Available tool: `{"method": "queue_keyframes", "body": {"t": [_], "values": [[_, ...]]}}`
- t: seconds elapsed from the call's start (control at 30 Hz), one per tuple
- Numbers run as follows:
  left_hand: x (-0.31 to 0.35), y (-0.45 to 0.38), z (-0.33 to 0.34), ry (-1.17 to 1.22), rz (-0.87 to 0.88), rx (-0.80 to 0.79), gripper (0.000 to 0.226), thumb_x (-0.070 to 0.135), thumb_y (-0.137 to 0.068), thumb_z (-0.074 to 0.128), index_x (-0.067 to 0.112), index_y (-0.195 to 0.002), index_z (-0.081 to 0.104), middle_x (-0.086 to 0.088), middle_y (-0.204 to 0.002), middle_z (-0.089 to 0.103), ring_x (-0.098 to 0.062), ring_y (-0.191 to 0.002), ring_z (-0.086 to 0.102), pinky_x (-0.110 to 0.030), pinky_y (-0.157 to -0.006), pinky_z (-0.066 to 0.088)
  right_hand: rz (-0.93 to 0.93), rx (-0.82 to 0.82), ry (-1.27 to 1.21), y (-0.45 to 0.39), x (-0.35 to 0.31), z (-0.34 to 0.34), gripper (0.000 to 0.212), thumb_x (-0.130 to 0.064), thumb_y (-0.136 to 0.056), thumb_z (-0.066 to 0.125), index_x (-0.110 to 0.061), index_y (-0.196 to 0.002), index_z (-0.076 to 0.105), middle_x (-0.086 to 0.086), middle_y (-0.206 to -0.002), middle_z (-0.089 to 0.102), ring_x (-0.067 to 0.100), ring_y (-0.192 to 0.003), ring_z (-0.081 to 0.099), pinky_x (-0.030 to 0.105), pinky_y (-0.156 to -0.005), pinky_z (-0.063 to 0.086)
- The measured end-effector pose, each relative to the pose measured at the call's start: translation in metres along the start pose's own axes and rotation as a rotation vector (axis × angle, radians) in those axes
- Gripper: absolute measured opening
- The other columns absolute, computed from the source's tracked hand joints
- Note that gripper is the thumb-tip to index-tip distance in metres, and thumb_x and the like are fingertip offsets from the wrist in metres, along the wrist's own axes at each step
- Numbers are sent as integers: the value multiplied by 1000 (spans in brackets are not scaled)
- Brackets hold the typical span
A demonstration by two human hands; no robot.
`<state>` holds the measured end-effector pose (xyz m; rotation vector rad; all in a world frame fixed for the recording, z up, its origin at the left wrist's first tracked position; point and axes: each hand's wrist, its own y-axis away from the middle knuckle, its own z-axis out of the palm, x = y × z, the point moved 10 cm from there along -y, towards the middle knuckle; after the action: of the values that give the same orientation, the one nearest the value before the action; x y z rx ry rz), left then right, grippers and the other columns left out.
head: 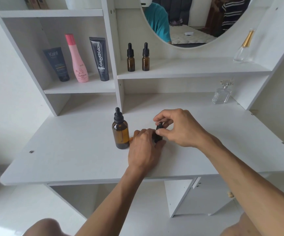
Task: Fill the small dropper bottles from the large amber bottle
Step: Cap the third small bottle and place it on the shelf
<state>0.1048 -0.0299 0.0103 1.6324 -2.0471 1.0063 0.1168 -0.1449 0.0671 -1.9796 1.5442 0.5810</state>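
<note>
**Q:** Two hands meet at the centre of the white vanity desk (69, 159). What are they holding?

**A:** One small dropper bottle (158, 133), mostly hidden. The left hand (143, 150) wraps its body, fingers clenched around it. The right hand (180, 128) pinches the black dropper cap between thumb and fingertips, apparently to twist it.

**Q:** How would it handle?

**A:** Judging by looks: light, rigid glass, smooth, breakable if dropped. Grip the body firmly and turn the ribbed collar, not the soft bulb.

**Q:** Where is the supply?

**A:** At nine o'clock, just beside the left hand, the large amber bottle (120, 132) stands upright, dropper cap on. Its level is hard to read through the dark glass.

**Q:** Other bottles?

**A:** At twelve o'clock, two small dropper bottles (131, 60) (145, 59) stand capped on the shelf (197, 70). Their contents cannot be made out.
</note>
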Motion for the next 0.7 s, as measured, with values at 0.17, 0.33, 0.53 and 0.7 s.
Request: {"method": "queue_keyframes", "body": {"t": [0.17, 0.33, 0.53, 0.7], "values": [[-1, 0, 0, -4, 4, 1, 18, 37, -88, 66, 21, -94, 62, 0, -96, 67, -19, -91, 47, -37, -76, 44, 28, 47, 16, 0, 4, -2, 28, -31, -77, 83, -29, -102, 73, -14, -91, 71, 5, -82, 69, 30, -79, 56], [1, 0, 0, -14, 11, 8, 19, 39, -89, 65, 21, -91, 60, 0, -94, 66, -18, -88, 45, -34, -72, 42, -15, -29, 2, 2, 0, 3, 25, -15, -81, 78, -26, -103, 73, -10, -95, 73, 7, -89, 70, 26, -84, 56], [0, -1, 1, -6, 14, -2, 19, 36, -89, 66, 19, -99, 64, -2, -99, 68, -20, -92, 48, -36, -77, 44, -17, 0, -3, 0, 2, 4, 22, -18, -81, 80, -29, -98, 72, -12, -88, 73, 14, -88, 70, 36, -80, 57], [2, -1, 0, 0, 10, -6, 20, 36, -87, 67, 20, -98, 65, -1, -98, 69, -23, -96, 51, -38, -78, 46, -12, 26, 5, -2, 3, 3, 22, -23, -78, 84, -28, -96, 71, -10, -89, 71, 15, -78, 66, 39, -78, 56]]}}
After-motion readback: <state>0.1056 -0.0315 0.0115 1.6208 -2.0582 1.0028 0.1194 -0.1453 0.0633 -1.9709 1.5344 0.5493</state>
